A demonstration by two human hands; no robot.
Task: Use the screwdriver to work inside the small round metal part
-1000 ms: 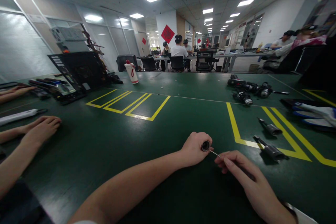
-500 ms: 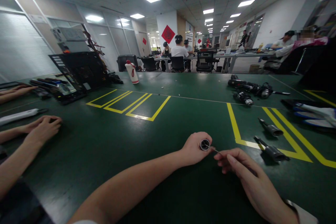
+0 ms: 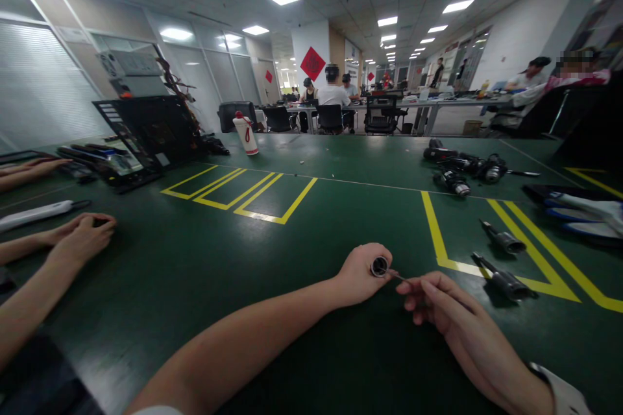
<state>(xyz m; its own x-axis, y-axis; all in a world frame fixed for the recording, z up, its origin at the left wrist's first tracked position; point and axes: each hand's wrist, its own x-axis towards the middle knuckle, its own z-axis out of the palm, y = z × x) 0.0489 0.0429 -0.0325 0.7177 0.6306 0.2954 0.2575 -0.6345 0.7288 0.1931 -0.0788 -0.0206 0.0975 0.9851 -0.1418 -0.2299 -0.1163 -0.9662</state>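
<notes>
Here, a person's two bare hands work above a green tabletop [image 3: 272, 253], seen from the wearer's head; every place is given from the yellow tape outline [image 3: 433, 227] at right. To the left of that outline and nearer the viewer, the left hand [image 3: 361, 275] is curled around a dark metal cylinder [image 3: 379, 266], its round open end facing the viewer. Also nearer than the outline, the right hand [image 3: 450, 314] pinches a thin rod [image 3: 398, 275] between thumb and fingers, its far tip at the cylinder's mouth; how deep it reaches cannot be told. Inside the outline, near its right strip, lies one dark metal part [image 3: 509, 242]; a similar metal part [image 3: 509, 284] lies across the near strip. Beyond the outline sits a cluster of black-and-silver tool parts [image 3: 462, 165]. Far to its left stand a white cup [image 3: 247, 136] with a red top and, nearer, a co-worker's hands [image 3: 85, 233], close together.
</notes>
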